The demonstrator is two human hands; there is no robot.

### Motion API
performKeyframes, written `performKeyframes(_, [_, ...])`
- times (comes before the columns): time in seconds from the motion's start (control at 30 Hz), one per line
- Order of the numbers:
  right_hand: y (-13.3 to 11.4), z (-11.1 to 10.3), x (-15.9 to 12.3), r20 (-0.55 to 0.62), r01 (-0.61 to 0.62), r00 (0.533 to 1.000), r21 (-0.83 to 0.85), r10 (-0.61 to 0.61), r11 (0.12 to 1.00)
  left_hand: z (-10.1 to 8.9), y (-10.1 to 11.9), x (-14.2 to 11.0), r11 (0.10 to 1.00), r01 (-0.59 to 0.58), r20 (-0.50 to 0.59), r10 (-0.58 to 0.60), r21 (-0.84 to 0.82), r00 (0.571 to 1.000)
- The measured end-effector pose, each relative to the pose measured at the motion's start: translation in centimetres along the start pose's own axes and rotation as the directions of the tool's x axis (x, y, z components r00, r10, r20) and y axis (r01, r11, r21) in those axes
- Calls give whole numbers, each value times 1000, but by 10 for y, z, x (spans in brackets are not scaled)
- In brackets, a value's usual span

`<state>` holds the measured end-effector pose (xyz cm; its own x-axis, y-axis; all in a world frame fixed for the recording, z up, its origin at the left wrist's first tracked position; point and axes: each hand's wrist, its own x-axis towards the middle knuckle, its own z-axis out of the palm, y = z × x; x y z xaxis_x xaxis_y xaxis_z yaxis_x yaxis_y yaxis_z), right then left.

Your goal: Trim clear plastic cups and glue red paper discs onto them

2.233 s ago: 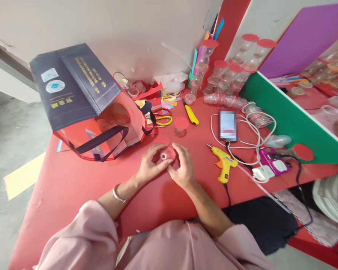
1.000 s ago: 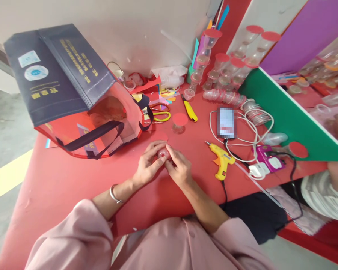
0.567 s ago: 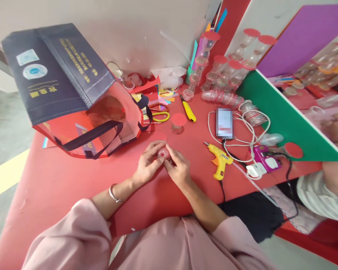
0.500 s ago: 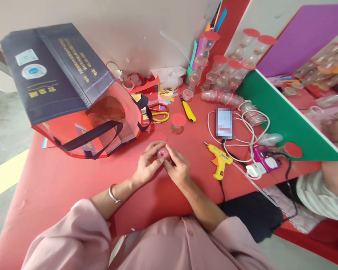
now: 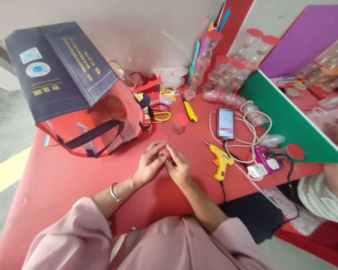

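Between my two hands, low over the red table (image 5: 121, 150), is a small clear plastic cup (image 5: 163, 153) with a round mark or hole at its centre. My left hand (image 5: 150, 163) closes around its left side, thumb along the near edge. From the right, my right hand (image 5: 178, 165) grips it with thumb and fingers. Fingers hide most of the cup's wall. Just beyond them a similar clear cup with a red disc (image 5: 179, 120) on top stands on the table. A yellow glue gun (image 5: 221, 161) lies to the right of my right hand.
A dark and red bag (image 5: 62, 75) stands at left. Scissors (image 5: 160, 112), a yellow utility knife (image 5: 189, 109), a cabled phone (image 5: 225, 123) and a purple power strip (image 5: 266, 159) lie around. Stacked cups (image 5: 222, 71) stand by a green divider (image 5: 287, 116). Another person's arm (image 5: 336, 183) shows at right.
The view has shifted slightly, so the surroundings sit a little further right. Both hands keep nearly the same hold on the cup.
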<state>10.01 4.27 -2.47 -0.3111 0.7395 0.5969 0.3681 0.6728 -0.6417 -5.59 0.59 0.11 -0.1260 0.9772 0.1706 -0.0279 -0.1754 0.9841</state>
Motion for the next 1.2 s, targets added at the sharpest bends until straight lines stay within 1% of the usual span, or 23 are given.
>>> performKeyframes(0.17, [0, 0, -1, 12, -45, 999, 2, 45, 999, -1, -1, 0, 999, -34, 42, 34, 4, 999])
performKeyframes(0.27, [1, 1, -3, 29, -55, 998, -10, 55, 998, 0, -1, 0, 1000, -28, 24, 28, 14, 999])
performKeyframes(0.37, [2, 2, -4, 21, -45, 999, -22, 46, 999, 0, -2, -1, 1000, -12, 1, 12, 22, 1000])
performKeyframes(0.57, [2, 2, -4, 15, -31, 999, -19, 31, 999, -1, -1, 0, 999, -31, 20, 30, 31, 999])
performKeyframes(0.77, [2, 2, -3, -2, -4, 1000, -16, 4, 1000, 0, 0, -1, 999, -21, 2, 21, 24, 1000])
performKeyframes(0.97, [2, 2, -4, 15, -20, 1000, -33, 20, 999, -1, -1, -1, 999, -35, 16, 34, 35, 999])
performKeyframes(1.1, [1, 2, -3, -10, 11, 1000, -18, -11, 1000, 1, 0, -1, 999, -29, 1, 29, 34, 1000])
performKeyframes(1.2, [1, 2, -2, -11, 4, 1000, -5, -4, 1000, 0, 0, -1, 999, -45, 17, 45, 23, 999])
